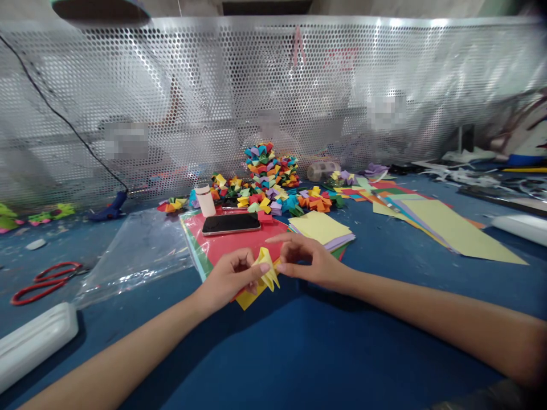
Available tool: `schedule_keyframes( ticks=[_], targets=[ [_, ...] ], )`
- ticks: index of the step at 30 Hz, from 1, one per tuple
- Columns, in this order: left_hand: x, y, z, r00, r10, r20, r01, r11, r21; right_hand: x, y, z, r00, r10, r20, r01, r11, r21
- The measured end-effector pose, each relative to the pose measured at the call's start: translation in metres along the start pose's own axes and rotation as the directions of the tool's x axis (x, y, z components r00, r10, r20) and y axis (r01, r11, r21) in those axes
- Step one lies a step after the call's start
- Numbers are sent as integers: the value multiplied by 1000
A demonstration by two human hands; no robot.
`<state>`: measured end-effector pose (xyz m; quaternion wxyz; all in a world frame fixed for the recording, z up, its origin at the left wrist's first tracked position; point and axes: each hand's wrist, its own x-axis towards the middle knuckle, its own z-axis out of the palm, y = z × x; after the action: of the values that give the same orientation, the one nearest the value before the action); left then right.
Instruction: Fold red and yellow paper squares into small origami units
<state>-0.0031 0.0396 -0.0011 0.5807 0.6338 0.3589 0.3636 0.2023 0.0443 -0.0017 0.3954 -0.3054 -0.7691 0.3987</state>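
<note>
Between the thumb and fingers of my left hand is a small folded piece of yellow origami paper, with pleated, pointed layers fanning downward. My right hand is just to its right, thumb and index finger apart, the index stretched out above the paper. The right thumb tip is close to the paper's edge; whether it touches I cannot tell. Beneath the hands lies a red sheet on a stack of coloured sheets, with a black phone on it. A pile of yellow paper squares sits beyond my right hand.
Colourful folded paper pieces are heaped at the back, before a perforated metal screen. A white bottle stands behind the phone. Red-handled scissors, a plastic sheet and a glue gun lie left; paper strips lie right.
</note>
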Motion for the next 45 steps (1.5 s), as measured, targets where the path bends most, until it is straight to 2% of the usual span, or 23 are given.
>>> schedule_keyframes(
  ticks=[2,5,12,18,24,27,32,37,40,45],
  targets=[
    [0,1,0,1000,0,3,0,1000,6,-2,-3,0,996,19,83,-21,1000,17],
    [0,2,0,1000,1,-2,-1,1000,12,-3,-7,0,991,79,110,-80,997,5],
    [-1,2,1,1000,3,-20,-3,1000,6,-1,-5,3,993,112,46,-111,993,-28],
    [-1,3,1,1000,-14,-24,14,1000,-8,0,-1,2,986,135,-99,-141,989,-54],
    [-1,4,2,999,-33,-44,31,998,-47,1,-2,3,987,124,-100,-136,983,-122],
    [0,3,1,996,-33,-86,26,996,-87,0,-5,3,990,83,-115,-101,980,-168],
    [2,-2,-2,981,-18,-195,-19,982,-187,0,-8,2,993,77,-86,-89,985,-148],
    [4,-5,-3,964,-22,-264,-57,956,-287,0,-7,1,980,156,-125,-173,975,-137],
    [4,-3,-4,959,-43,-279,-57,938,-343,1,-8,1,971,197,-133,-214,967,-135],
    [4,-1,-9,976,-40,-214,-58,898,-435,2,-7,0,978,186,-91,-196,973,-122]
  ],
)
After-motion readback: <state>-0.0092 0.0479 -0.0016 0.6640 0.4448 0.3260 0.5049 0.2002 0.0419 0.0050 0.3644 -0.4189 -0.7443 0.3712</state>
